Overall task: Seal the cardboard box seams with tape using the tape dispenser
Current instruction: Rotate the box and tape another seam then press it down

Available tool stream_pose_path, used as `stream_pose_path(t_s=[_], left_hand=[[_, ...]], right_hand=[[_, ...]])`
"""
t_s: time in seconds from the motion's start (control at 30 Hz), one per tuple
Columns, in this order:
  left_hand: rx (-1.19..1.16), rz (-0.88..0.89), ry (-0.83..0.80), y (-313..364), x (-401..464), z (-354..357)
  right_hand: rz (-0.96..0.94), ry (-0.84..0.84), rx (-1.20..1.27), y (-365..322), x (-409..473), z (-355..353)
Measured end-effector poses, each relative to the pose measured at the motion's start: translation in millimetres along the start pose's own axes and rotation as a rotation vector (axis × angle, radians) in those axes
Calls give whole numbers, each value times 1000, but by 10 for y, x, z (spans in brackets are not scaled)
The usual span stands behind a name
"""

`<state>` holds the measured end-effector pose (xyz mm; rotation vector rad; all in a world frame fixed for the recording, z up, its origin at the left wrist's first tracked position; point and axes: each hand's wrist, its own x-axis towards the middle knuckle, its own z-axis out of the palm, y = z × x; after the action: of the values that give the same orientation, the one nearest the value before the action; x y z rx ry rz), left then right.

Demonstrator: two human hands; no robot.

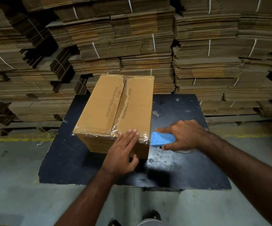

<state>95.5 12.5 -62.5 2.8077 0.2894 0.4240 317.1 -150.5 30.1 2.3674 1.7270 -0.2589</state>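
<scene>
One cardboard box stands on the dark desk, clear tape along its near edge, centre seam untaped. Left hand presses flat, fingers straight, on the near corner. Just right of it, the right hand has its grip closed round the blue tape dispenser. Likely fault: tape wrinkling or lifting if the pressing hand slips.

The cardboard box sits on the worktop at my twelve o'clock. My left hand lies flat against its near face, fingers reaching the top edge. At two o'clock, just beside the box's near right corner, my right hand grips the tape dispenser. Behind the worktop rise stacks of flattened cartons.
</scene>
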Motion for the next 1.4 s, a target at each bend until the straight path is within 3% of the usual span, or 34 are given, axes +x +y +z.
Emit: stream_pose_path(t_s=[0.1,0.23,0.7,0.97,1.1,1.17,1.4], left_hand=[[-9,-5,42,131,37,8],[-14,118,-9,334,195,41],[68,136,-111,253,258,99],[199,146,-144,380,317,46],[282,173,-157,371,343,7],[294,162,-143,399,330,25],[404,155,-78,486,346,125]], right_hand=[[0,12,17,32,-14,36],[-20,47,-8,30,24,69],[-25,9,136,278,-86,420],[-20,-82,158,216,155,252],[-26,-256,123,303,203,399],[50,-255,145,409,126,603],[512,112,148,217,220,1391]])
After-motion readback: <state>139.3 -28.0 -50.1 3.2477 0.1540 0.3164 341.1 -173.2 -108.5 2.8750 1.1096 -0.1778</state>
